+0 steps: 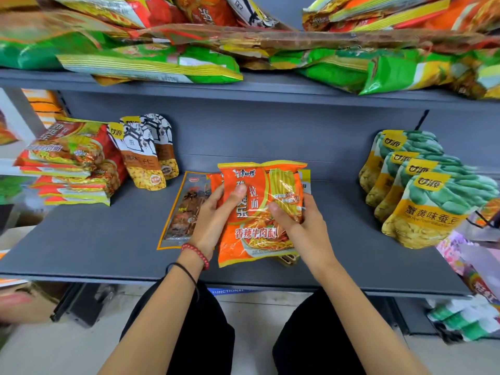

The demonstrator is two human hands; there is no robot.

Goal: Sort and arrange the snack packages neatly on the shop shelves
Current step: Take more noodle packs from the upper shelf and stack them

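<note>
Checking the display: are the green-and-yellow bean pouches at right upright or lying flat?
Upright: the green-and-yellow bean pouches stand on their bottom edges in a row on the grey shelf.

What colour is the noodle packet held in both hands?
The noodle packet is mainly orange with yellow; head view.

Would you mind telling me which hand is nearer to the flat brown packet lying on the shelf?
Left. The left hand grips the left edge of the orange noodle pack, overlapping the flat brown packet in view; the right hand holds the pack's opposite edge, farther away.
</note>
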